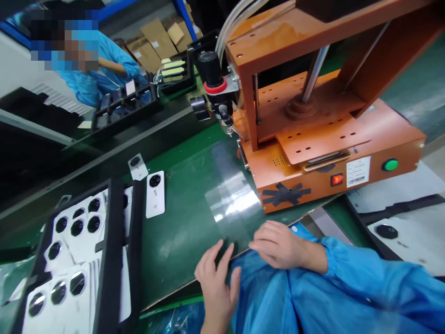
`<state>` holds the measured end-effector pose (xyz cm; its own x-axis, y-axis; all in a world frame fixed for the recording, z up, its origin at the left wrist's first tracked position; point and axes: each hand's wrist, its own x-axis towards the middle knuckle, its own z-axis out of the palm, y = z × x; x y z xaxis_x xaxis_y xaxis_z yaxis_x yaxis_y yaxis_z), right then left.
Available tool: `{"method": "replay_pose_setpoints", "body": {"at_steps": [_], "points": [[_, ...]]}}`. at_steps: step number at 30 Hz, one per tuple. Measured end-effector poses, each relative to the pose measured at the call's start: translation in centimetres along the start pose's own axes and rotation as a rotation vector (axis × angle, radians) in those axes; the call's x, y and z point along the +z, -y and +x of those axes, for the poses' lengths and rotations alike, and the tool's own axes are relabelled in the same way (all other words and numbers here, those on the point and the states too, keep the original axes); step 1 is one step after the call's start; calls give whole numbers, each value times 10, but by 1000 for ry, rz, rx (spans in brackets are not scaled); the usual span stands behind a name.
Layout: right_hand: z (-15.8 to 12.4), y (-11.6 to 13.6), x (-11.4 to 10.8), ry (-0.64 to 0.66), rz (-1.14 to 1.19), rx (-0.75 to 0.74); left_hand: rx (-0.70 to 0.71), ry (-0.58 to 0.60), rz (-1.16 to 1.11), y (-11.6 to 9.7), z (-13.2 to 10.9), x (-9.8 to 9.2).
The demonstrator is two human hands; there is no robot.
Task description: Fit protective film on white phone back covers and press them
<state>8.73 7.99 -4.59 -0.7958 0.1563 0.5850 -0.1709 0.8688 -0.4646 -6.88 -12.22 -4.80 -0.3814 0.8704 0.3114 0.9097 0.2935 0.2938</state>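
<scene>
My left hand (219, 278) is at the near edge of the green work surface (174, 255), fingers spread and holding nothing. To its right, my right hand (278, 243) hovers by the same edge with its fingers curled together; their inner side is hidden, so I cannot tell whether anything is in them. Just beyond both hands, a clear plastic sheet (234, 197) lies on the surface, reflecting light. Farther left lies a white phone back cover (155, 199) with a round black camera area. Neither hand touches it.
An orange press machine (347, 162) stands at the right, its green button (390, 164) facing me. Black trays (107, 250) at the left hold several white covers. More covers (410, 236) lie at the right. Across the bench a co-worker (114, 58) sits behind another tray (121, 109).
</scene>
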Motion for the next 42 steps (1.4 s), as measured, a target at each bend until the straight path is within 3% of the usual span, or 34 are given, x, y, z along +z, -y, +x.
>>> {"method": "replay_pose_setpoints", "body": {"at_steps": [4, 6, 9, 14, 18, 26, 30, 33, 36, 39, 42], "points": [[74, 0, 22, 36, 27, 195, -145, -57, -69, 35, 78, 0], [104, -8, 37, 96, -70, 249, -212, -13, -116, 53, 116, 9], [132, -26, 55, 129, -292, 328, -258, -4, -133, 70, 146, 23], [142, -47, 64, 87, -408, 329, -316, -43, -173, 71, 142, 27], [142, -45, 64, 118, -398, 205, -346, -54, -214, 69, 139, 23], [139, -41, 67, 165, -465, 135, -342, -65, -179, 71, 141, 26], [139, -40, 68, 188, -528, 160, -292, -28, -138, 69, 140, 25], [138, -35, 61, 164, -532, 216, -173, 83, -41, 64, 136, 21], [118, -20, 45, 19, -466, 177, -97, 181, 86, 61, 131, 19], [78, -4, 30, -178, -308, 46, -93, 185, 125, 64, 137, 21], [41, 1, 26, -197, -148, -82, -85, 172, 102, 68, 158, 23]]}}
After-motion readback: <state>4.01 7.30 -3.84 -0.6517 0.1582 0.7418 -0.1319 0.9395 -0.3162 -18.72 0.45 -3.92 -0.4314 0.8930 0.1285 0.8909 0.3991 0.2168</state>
